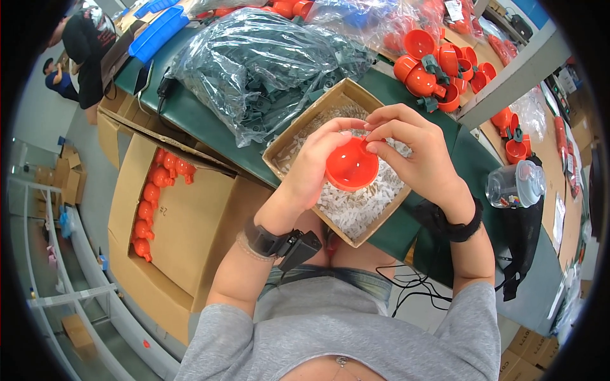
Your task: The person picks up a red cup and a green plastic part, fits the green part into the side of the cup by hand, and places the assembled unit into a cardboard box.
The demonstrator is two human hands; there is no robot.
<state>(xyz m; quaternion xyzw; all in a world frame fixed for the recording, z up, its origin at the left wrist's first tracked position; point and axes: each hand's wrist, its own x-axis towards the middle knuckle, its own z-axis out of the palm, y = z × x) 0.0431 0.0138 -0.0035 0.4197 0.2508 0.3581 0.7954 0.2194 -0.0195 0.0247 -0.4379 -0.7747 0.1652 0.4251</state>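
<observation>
A round red plastic cup (353,166) with a glossy hollow is held over a shallow cardboard box (386,214). My left hand (318,162) is closed around the cup's left side. At its far right rim, the thumb and fingertips of my right hand (412,145) pinch together. Whether a small part sits between those fingertips is hidden. Many small white plastic pieces (349,213) fill the near part of the box, and clear ones (330,114) lie toward its far end.
Beyond the box lies a large clear bag of dark green parts (260,70). Red cups with green fittings (426,76) are heaped far right, by a metal post (515,73). A lidded plastic jar (513,184) stands right. At left, a big carton (184,216) holds several red cups.
</observation>
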